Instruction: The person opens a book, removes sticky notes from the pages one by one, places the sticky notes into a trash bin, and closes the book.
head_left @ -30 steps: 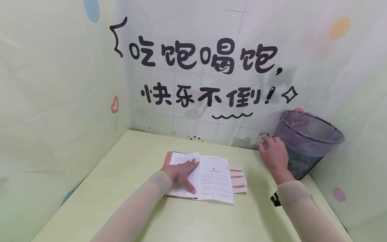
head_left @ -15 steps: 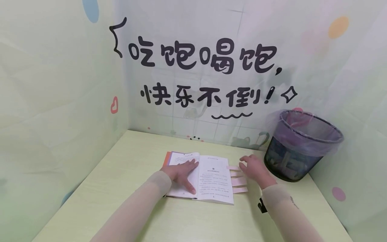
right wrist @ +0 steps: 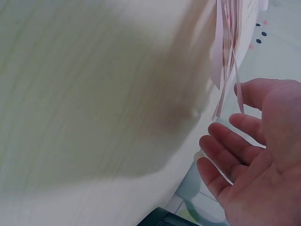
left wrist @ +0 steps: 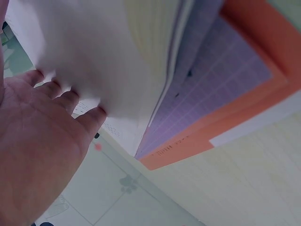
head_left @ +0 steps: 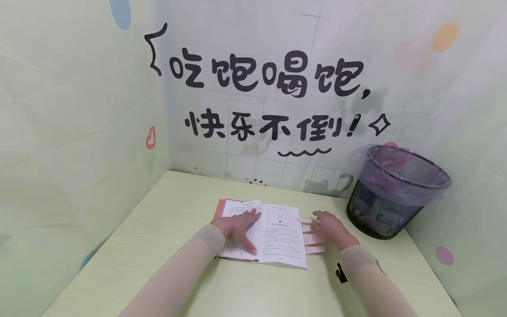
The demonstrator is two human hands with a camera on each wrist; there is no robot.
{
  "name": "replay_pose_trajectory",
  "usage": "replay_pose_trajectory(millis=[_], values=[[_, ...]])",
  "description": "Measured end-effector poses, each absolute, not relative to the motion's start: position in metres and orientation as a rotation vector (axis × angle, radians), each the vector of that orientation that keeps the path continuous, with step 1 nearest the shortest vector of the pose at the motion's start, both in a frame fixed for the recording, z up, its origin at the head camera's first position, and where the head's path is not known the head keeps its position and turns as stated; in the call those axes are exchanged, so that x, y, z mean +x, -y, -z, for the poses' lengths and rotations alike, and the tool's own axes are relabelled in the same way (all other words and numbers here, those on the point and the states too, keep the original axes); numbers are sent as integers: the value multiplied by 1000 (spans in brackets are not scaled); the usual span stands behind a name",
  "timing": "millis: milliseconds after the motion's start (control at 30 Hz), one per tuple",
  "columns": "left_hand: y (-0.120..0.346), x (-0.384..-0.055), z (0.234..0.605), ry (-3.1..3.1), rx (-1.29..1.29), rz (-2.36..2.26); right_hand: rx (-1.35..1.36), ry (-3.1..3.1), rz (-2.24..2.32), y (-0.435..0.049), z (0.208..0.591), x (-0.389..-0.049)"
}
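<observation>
A book (head_left: 281,253) lies spread on the table, its orange cover (left wrist: 282,47) and a purple sheet showing at the left side. Spread over the left page is my left hand (head_left: 237,226), its straight fingers pressing the paper near the fold. Several pink sticky tabs (head_left: 314,238) stick out from the right edge of the book. My right hand (head_left: 334,229) is at these tabs, fingers loosely bent. In the right wrist view, one strip's end (right wrist: 240,96) hangs between thumb and index finger, which stand apart.
A dark bin (head_left: 386,211) with a thin purple-tinted liner stands at the right rear of the pale wooden table (head_left: 158,229). Printed cloth walls (head_left: 237,163) bound the table at the back and both sides.
My right hand has come from in front of the bin leftward to the pink tabs, then dipped slightly lower. The left hand and book have stayed in place.
</observation>
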State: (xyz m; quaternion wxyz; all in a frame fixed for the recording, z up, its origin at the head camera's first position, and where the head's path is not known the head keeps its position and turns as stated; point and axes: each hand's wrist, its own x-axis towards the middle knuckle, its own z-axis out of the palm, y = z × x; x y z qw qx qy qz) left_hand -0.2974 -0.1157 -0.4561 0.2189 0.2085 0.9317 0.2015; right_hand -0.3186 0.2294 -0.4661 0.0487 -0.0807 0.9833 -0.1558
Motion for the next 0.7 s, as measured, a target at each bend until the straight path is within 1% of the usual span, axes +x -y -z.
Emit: replay_pose_trajectory(millis=[700], values=[[115,-301,461,-2588,563,-525,-166,-3009,546,-227,468,-321]])
